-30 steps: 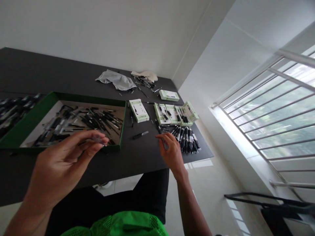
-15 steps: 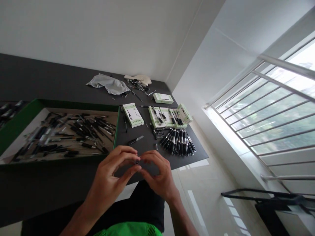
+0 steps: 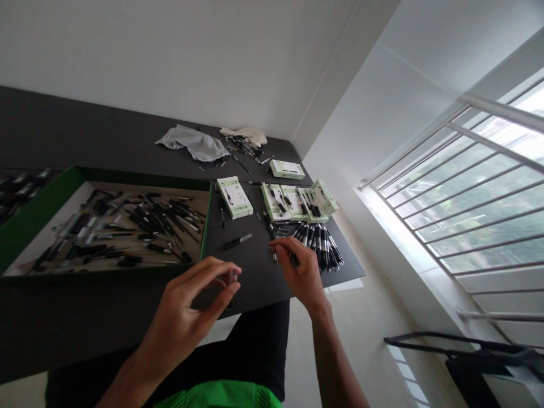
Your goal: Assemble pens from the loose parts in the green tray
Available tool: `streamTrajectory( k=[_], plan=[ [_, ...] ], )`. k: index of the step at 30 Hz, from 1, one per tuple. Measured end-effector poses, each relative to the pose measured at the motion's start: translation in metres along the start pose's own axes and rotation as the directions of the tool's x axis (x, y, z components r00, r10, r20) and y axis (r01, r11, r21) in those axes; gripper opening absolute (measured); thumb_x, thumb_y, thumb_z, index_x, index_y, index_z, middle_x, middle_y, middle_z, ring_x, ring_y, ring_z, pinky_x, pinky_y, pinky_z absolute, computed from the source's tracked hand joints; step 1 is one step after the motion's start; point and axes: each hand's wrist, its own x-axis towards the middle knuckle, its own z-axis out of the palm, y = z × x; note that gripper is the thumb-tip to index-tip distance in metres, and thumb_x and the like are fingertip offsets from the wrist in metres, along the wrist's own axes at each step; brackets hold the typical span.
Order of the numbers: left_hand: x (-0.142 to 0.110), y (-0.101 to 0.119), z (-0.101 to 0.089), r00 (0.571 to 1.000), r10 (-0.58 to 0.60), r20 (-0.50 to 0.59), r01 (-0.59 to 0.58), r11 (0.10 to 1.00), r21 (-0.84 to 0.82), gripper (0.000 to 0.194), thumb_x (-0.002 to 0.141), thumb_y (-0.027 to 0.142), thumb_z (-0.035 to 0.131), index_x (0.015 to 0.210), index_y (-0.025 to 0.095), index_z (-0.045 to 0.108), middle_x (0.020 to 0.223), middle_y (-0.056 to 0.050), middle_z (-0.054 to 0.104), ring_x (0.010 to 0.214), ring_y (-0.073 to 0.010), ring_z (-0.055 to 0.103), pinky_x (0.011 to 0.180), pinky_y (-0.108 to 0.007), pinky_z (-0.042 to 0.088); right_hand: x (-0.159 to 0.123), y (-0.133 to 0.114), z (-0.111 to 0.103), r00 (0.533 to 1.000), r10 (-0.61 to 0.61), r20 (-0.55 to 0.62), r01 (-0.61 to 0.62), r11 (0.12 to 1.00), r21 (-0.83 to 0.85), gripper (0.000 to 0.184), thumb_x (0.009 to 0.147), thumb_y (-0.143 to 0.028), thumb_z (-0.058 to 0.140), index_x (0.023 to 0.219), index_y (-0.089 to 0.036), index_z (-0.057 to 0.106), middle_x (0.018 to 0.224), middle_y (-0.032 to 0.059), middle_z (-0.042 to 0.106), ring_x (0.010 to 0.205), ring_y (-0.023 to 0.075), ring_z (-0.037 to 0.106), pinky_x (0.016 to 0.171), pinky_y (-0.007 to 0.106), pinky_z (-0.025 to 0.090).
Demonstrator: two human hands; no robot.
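While our left hand (image 3: 189,309) pinches a small translucent piece (image 3: 232,276) near the tabletop's (image 3: 255,283) front edge, our right hand (image 3: 302,275) is near the fanned pens (image 3: 326,245). We cannot tell whether its fingers (image 3: 285,242) grip anything.

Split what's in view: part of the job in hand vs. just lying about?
Part of it, by the look:
- small part, pinched in the left hand's fingers, too blurred to name
- fanned pens, by the right hand
- green box, pens inside

Probably just lying about:
- grey cloth
- beige cloth
- back carton
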Motion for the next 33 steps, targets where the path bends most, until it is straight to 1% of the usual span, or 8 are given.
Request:
streamTrajectory(
  k=[2,6,10,13,18,24,29,33],
  plan=[
    [-0.007,-0.004,-0.007,1.0,0.0,-0.006,0.0,0.999,0.043,0.013,0.096,0.024,0.073,0.108,0.028,0.076,0.099,0.0,0.078,0.082,-0.0138,0.077,0.077,-0.019,0.062,0.015,0.017,0.005,0.998,0.067,0.003,-0.066,0.987,-0.144,0.023,0.104,-0.026,0.055,0.108,-0.02,0.077,0.093,0.0053,0.075,0.079,0.0184,0.068,0.077,0.031,0.053],
    [-0.013,-0.01,-0.01,0.999,-0.037,-0.032,0.039,0.998,0.056,0.01,0.097,0.027,0.072,0.106,0.026,0.076,0.1,-0.003,0.079,0.081,-0.0161,0.077,0.076,-0.022,0.063,0.052,0.042,0.014,0.987,0.162,0.008,-0.15,0.933,-0.326,0.024,0.1,-0.02,0.056,0.111,-0.017,0.078,0.108,0.0101,0.079,0.096,0.0226,0.073,0.092,0.033,0.053],
    [-0.014,-0.008,-0.009,1.0,-0.021,-0.019,0.022,0.999,0.039,0.008,0.098,0.026,0.071,0.104,0.027,0.075,0.097,-0.001,0.078,0.078,-0.0136,0.077,0.074,-0.019,0.062,0.091,0.052,0.017,0.967,0.249,0.05,-0.204,0.879,-0.43,0.025,0.1,-0.023,0.059,0.106,-0.019,0.082,0.101,0.0109,0.082,0.097,0.0238,0.075,0.091,0.031,0.052],
    [-0.015,-0.007,-0.014,0.999,-0.029,-0.036,0.03,0.999,0.022,0.007,0.097,0.025,0.071,0.104,0.027,0.074,0.099,0.0,0.078,0.078,-0.0128,0.077,0.075,-0.019,0.062,0.11,0.055,0.009,0.946,0.318,0.068,-0.241,0.825,-0.511,0.026,0.1,-0.023,0.058,0.103,-0.018,0.084,0.101,0.0125,0.082,0.1,0.0237,0.075,0.091,0.029,0.051],
    [-0.018,-0.011,-0.022,0.997,-0.055,-0.052,0.056,0.998,0.014,0.009,0.097,0.028,0.072,0.106,0.029,0.073,0.101,0.001,0.078,0.082,-0.0132,0.078,0.078,-0.018,0.062,0.104,0.064,-0.018,0.909,0.41,0.078,-0.285,0.748,-0.6,0.027,0.099,-0.024,0.059,0.1,-0.018,0.085,0.093,0.0123,0.082,0.093,0.0235,0.075,0.088,0.029,0.051],
    [-0.016,-0.01,-0.019,0.999,-0.037,-0.038,0.037,0.999,0.007,0.008,0.097,0.028,0.073,0.105,0.029,0.074,0.1,0.001,0.078,0.083,-0.013,0.078,0.079,-0.017,0.062,0.091,0.078,-0.039,0.897,0.442,-0.023,-0.363,0.704,-0.61,0.027,0.098,-0.025,0.06,0.112,-0.022,0.083,0.112,0.0103,0.082,0.109,0.025,0.073,0.094,0.032,0.051],
    [-0.017,-0.008,-0.016,0.999,-0.019,-0.048,0.02,1.0,0.016,0.008,0.097,0.03,0.073,0.104,0.028,0.075,0.099,0.0,0.078,0.082,-0.0136,0.078,0.077,-0.017,0.063,0.104,0.087,-0.054,0.9,0.417,-0.125,-0.408,0.711,-0.572,0.033,0.099,-0.02,0.054,0.119,-0.018,0.08,0.123,0.0142,0.079,0.119,0.0275,0.07,0.102,0.036,0.05],
    [-0.017,-0.011,-0.017,0.998,-0.045,-0.048,0.046,0.998,0.031,0.009,0.097,0.031,0.072,0.105,0.027,0.075,0.101,0.0,0.078,0.085,-0.0143,0.078,0.079,-0.018,0.063,0.103,0.088,-0.058,0.925,0.375,-0.065,-0.352,0.778,-0.52,0.033,0.097,-0.016,0.054,0.117,-0.018,0.081,0.118,0.012,0.081,0.114,0.0246,0.072,0.103,0.034,0.05]
  ],
)
